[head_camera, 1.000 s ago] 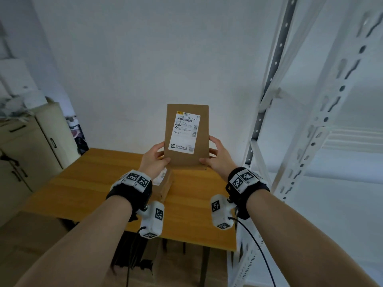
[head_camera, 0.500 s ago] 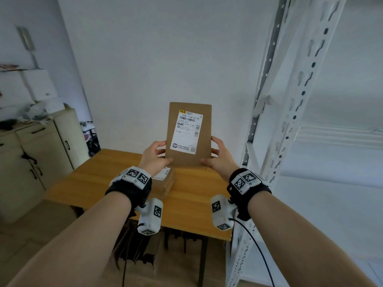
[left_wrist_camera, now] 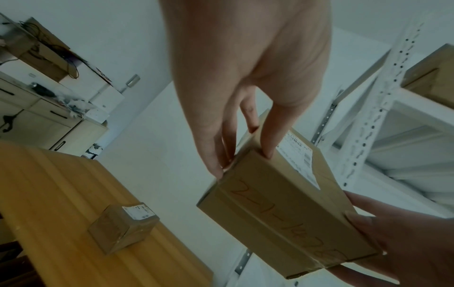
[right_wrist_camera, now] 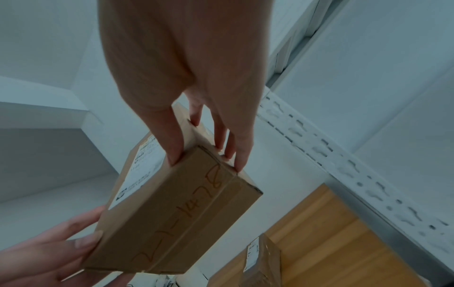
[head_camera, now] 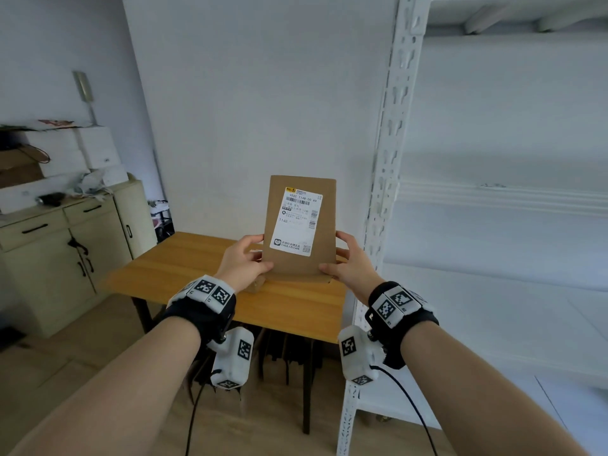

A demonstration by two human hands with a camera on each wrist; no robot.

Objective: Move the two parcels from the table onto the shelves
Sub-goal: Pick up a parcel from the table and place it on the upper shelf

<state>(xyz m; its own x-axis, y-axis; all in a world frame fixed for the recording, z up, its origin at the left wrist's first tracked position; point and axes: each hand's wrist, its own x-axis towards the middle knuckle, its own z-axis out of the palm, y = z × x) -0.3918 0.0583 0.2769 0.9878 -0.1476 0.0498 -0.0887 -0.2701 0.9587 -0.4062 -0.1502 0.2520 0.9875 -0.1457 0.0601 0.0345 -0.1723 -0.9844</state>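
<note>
The flat parcel point(head_camera: 301, 230) is held upright in the air above the wooden table point(head_camera: 197, 268), label facing the person (handwriting runs along its bottom edge). The left hand point(head_camera: 244, 263) and right hand point(head_camera: 349, 261) grip its lower sides between thumb and fingers. The small parcel point(left_wrist_camera: 123, 227) lies on the table; the white shelves point(head_camera: 493, 195) stand just right of the table.

Parcel held upright between both hands, above the surface.
Left hand point(head_camera: 245, 262) and right hand point(head_camera: 349, 262) are gripping the lower edges of a flat brown parcel point(head_camera: 300, 230), white label facing the camera. Wooden surface point(head_camera: 184, 268) is lying below; a second small parcel point(head_camera: 256, 286) is peeking out under the left hand. White shelves point(head_camera: 500, 199) are standing just right.
</note>
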